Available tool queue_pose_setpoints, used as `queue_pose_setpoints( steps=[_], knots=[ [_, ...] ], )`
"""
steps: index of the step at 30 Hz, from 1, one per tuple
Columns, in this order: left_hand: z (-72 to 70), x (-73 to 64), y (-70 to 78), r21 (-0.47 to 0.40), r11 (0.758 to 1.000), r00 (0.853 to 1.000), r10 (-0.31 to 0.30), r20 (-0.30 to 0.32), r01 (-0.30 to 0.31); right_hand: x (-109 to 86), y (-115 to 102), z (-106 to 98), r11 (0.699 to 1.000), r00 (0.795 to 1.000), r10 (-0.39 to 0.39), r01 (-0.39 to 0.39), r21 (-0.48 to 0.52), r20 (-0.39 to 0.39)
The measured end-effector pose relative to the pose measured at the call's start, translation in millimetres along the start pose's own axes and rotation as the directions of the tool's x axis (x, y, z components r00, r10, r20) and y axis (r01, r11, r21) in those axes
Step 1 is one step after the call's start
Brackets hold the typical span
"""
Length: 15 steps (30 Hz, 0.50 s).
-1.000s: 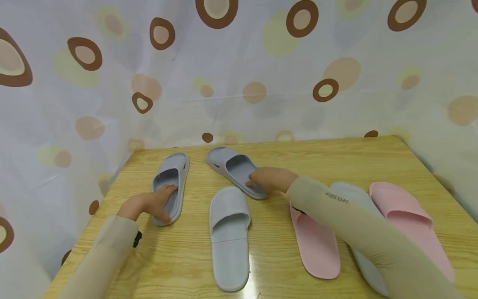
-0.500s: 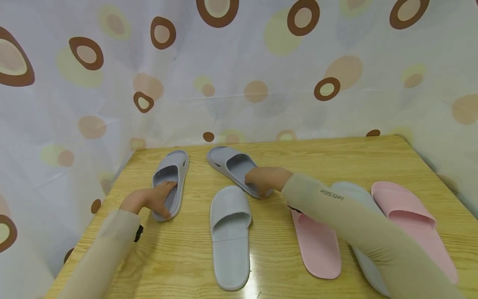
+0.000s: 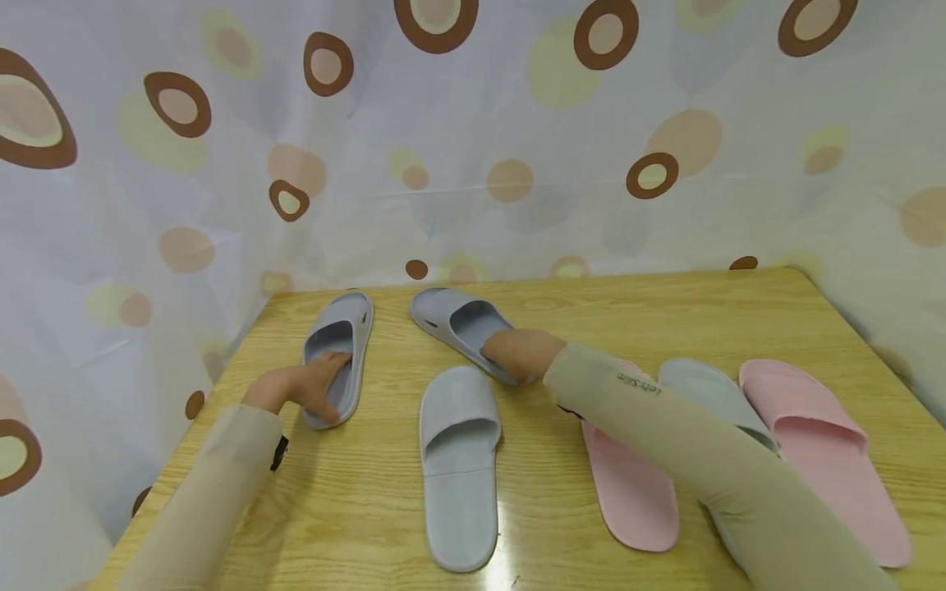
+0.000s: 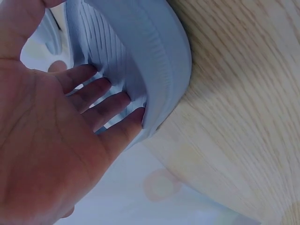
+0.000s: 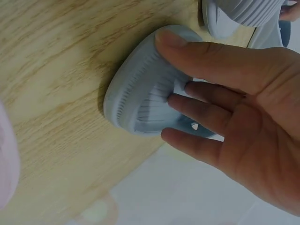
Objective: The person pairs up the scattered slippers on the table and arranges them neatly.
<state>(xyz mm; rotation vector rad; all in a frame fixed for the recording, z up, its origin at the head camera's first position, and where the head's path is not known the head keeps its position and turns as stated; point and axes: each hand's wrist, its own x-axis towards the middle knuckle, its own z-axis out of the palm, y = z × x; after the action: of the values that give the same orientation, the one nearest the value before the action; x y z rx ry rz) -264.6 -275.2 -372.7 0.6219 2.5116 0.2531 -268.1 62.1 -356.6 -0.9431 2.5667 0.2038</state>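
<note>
On the counter (image 3: pixel 355 509), the left hand (image 3: pixel 301 386) touches the leftmost slipper (image 3: pixel 344 313), the right hand (image 3: pixel 523 353) an angled slipper (image 3: pixel 470 323), fingers apart.

Right across the back hangs a white cloth (image 3: pixel 451 107), lightly creased and lively with brown rings (image 3: pixel 652 176), peach discs (image 3: pixel 510 180) and soft yellow blobs (image 3: pixel 563 70). Same print on the left side (image 3: pixel 96 238), same again on the right (image 3: pixel 879 287)! Down below, here's the yellowish wooden tabletop (image 3: pixel 628 316), grain streaking along it, its far edge close against the cloth, and near the front a white glare (image 3: pixel 498 562) gleaming off the surface.
</note>
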Motion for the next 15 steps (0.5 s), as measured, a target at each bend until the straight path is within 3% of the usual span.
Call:
queue_pose_setpoints(
  steps=[8, 15],
  knots=[
    [-1.9, 2.6, -5.7, -0.001, 1.000, 1.000, -0.021, 0.015, 0.021, 13.3, 10.6, -2.8, 0.999, 0.998, 0.031, -0.032, 0.015, 0.058],
    [-6.1, 2.0, -10.0, -0.004, 0.999, 0.999, -0.033, 0.019, 0.033, 25.3, 17.4, -0.3, 0.999, 0.998, 0.029, -0.030, 0.011, 0.057]
  ],
)
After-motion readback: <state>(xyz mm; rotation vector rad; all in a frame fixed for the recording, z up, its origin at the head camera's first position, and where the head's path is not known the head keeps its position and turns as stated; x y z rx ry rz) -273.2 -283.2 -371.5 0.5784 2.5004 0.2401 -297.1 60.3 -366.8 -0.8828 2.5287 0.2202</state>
